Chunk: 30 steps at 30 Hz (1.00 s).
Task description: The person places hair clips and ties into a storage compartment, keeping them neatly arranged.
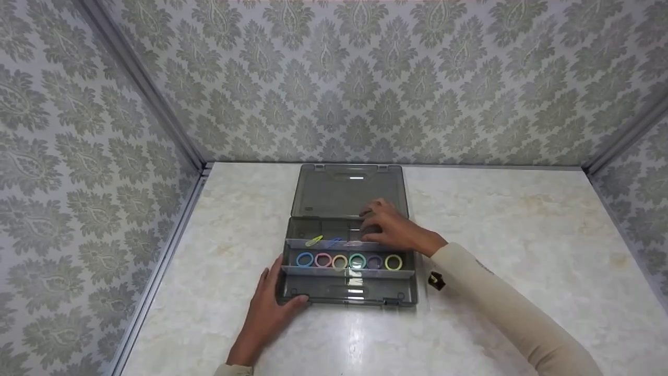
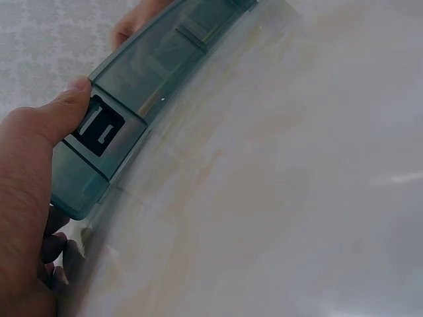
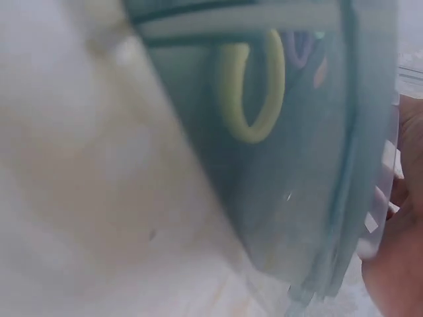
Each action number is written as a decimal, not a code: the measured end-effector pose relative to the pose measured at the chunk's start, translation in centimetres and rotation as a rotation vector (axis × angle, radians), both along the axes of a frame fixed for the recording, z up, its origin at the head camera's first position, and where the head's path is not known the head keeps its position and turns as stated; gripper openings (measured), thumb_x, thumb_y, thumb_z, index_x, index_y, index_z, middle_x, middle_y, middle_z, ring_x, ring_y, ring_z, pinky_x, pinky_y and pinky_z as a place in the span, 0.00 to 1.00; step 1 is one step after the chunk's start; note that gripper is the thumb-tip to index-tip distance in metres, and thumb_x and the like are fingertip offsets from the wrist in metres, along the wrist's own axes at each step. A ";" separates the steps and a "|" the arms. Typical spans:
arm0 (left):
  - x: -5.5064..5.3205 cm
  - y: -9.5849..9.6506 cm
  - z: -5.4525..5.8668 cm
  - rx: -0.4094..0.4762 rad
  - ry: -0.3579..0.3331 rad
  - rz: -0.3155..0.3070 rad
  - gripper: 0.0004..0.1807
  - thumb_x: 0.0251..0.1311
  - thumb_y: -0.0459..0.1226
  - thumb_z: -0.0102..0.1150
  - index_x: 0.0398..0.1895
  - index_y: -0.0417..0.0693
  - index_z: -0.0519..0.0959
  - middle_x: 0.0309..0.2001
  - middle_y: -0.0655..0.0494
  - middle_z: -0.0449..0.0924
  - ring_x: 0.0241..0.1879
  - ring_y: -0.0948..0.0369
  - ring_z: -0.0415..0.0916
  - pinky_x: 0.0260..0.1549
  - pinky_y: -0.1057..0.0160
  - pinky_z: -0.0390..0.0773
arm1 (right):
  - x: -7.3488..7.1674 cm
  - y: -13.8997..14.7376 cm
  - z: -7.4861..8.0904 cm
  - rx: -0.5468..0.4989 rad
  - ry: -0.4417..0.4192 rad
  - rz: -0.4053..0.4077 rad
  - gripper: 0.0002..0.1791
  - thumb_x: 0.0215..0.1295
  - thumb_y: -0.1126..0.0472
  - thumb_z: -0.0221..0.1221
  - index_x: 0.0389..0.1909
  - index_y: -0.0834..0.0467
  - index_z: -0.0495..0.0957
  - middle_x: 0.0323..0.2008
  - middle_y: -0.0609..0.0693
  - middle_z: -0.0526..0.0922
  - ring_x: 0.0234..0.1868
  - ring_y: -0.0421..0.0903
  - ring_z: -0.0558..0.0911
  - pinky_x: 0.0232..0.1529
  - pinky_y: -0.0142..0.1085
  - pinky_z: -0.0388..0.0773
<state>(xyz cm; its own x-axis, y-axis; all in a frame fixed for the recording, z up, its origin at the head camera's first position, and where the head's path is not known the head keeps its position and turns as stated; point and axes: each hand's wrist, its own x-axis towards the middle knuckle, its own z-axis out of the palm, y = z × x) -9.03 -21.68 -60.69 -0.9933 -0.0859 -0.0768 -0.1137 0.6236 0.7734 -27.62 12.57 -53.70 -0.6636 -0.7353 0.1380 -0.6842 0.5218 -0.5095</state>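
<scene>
A grey see-through divided plastic box (image 1: 315,288) lies on the table with its lid (image 1: 344,190) folded back. Colored hair ties (image 1: 305,260) stand in a row in its middle compartment. Along the divider behind them are yellow (image 1: 313,241), blue (image 1: 334,242) and pink (image 1: 353,243) hair clips. My left hand (image 1: 270,300) grips the front left corner, its thumb (image 2: 69,105) on the front wall beside the latch. Over the right part of the back compartment, my right hand (image 1: 389,228) has its fingers bent downward; I cannot tell whether they hold anything.
A small dark object (image 1: 436,281) with a yellow mark lies right of the box, close to the right sleeve (image 1: 496,292). The marbled table (image 1: 522,219) ends at a patterned back wall (image 1: 334,83), with another patterned wall (image 1: 78,156) on the left.
</scene>
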 end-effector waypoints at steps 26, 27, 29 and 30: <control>0.0 0.1 0.1 -0.003 -0.004 -0.012 0.64 0.60 0.69 0.74 0.92 0.67 0.49 0.89 0.44 0.52 0.87 0.33 0.41 0.78 0.23 0.52 | 2.6 7.6 -0.3 -0.135 0.133 -0.083 0.07 0.74 0.63 0.73 0.48 0.62 0.91 0.65 0.65 0.79 0.69 0.67 0.70 0.68 0.70 0.63; 0.0 0.2 0.2 -0.009 -0.005 -0.013 0.64 0.60 0.69 0.74 0.92 0.67 0.49 0.89 0.44 0.52 0.87 0.33 0.41 0.78 0.22 0.52 | 2.7 7.8 -0.3 -0.138 0.138 -0.086 0.07 0.74 0.63 0.73 0.47 0.62 0.91 0.65 0.64 0.79 0.70 0.66 0.70 0.69 0.70 0.63; 0.0 0.3 0.2 -0.019 -0.008 -0.012 0.63 0.61 0.69 0.73 0.92 0.66 0.49 0.89 0.43 0.53 0.87 0.32 0.42 0.77 0.21 0.52 | 2.9 8.3 -0.4 -0.144 0.155 -0.094 0.06 0.74 0.62 0.73 0.46 0.61 0.91 0.64 0.63 0.80 0.69 0.66 0.70 0.69 0.70 0.63; 0.0 0.3 0.2 -0.021 -0.007 -0.012 0.63 0.61 0.69 0.73 0.92 0.65 0.49 0.88 0.42 0.53 0.87 0.31 0.42 0.77 0.21 0.52 | 2.9 8.6 -0.5 -0.150 0.159 -0.098 0.06 0.74 0.62 0.73 0.46 0.60 0.91 0.64 0.63 0.80 0.69 0.66 0.70 0.69 0.70 0.62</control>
<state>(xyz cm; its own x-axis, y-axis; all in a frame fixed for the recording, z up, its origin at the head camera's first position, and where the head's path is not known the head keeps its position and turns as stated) -9.06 -21.36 -60.48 -0.9937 -0.0757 -0.0822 -0.1117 0.6414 0.7590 -24.68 21.14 -54.21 -0.6921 -0.6316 0.3495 -0.7118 0.5166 -0.4759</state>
